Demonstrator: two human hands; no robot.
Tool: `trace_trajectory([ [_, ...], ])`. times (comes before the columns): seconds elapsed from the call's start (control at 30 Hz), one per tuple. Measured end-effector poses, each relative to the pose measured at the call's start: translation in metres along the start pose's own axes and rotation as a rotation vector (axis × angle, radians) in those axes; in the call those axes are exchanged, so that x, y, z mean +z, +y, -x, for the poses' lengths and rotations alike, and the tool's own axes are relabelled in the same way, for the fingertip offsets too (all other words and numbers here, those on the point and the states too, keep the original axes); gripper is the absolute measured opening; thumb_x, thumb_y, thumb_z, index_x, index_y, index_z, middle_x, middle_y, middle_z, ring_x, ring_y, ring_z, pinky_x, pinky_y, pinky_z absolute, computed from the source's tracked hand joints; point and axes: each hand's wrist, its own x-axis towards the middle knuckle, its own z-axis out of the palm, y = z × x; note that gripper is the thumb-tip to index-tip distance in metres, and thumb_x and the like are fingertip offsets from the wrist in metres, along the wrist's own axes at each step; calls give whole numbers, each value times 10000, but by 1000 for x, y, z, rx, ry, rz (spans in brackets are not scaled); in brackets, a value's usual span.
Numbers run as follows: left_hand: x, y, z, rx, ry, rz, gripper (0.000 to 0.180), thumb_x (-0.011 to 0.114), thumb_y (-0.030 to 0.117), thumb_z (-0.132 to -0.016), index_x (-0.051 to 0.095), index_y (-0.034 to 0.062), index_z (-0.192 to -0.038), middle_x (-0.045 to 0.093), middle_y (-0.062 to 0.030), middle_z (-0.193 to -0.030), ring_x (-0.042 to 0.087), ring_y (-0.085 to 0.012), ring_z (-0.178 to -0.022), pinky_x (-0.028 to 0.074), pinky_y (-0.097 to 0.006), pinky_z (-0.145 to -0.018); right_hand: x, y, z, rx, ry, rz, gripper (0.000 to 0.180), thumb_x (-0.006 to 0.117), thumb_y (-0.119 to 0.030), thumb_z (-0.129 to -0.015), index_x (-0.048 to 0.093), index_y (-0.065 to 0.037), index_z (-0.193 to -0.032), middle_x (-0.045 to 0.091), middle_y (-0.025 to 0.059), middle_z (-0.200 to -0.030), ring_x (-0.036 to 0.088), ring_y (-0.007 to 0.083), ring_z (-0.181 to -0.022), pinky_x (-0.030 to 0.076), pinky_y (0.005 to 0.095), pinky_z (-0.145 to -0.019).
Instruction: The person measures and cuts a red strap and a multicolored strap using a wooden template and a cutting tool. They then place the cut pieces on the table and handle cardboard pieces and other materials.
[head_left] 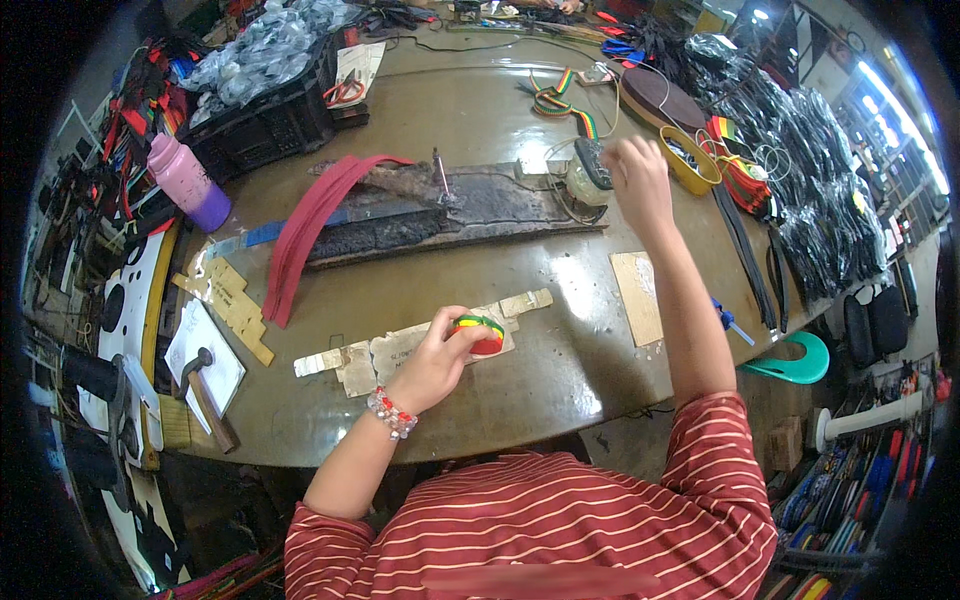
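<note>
My left hand [432, 362] is closed round a small coil of green, yellow and red striped webbing [483, 336]. Beneath it lies a notched cardboard template [362, 366] on the table. My right hand [640, 178] is raised at the right, with its fingers curled together. Whatever those fingers may hold is too small to make out. Close to its left stands a rounded, clear jar-like thing with a dark top [592, 168]. Beyond the left hand sits a long, blackened board [480, 212], with a dark red strip of webbing [300, 232] draped over its left part.
At left are a pink and purple bottle [188, 180], a hammer [207, 398] on white sheets and a black crate [262, 120]. On the right lie a yellow oval tray [712, 172], a brown webbing roll [655, 98], cardboard [636, 298] and a green stool [795, 358].
</note>
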Motion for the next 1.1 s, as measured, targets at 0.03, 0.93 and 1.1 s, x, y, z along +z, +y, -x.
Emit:
trace_trajectory([
  [0.03,3,-1,0,-26,-3,-28,349,529,-44,-798,556,138,-1095,447,-133,-1146,563,-321,-979,501,-376,-836,12,16,-9,9,-51,78,90,590,-148,-801,608,-63,-825,571,75,-842,513,271,-861,401,394,-751],
  [0.93,17,16,-24,164,162,-69,194,678,90,-771,624,34,-948,657,-95,-928,634,-255,-917,509,-339,-830,-2,-75,157,1114,-726,-1756,346,496,-190,-934,465,-52,-1250,606,82,-957,585,126,-653,478,227,-498],
  [1.1,54,-2,-66,-220,117,407,175,659,28,-804,576,-14,-952,643,-81,-861,644,-127,-793,556,-268,-721,12,-14,147,1287,31,-1498,438,525,-128,-900,293,-64,-1265,535,141,-1134,589,257,-968,521,419,-776],
])
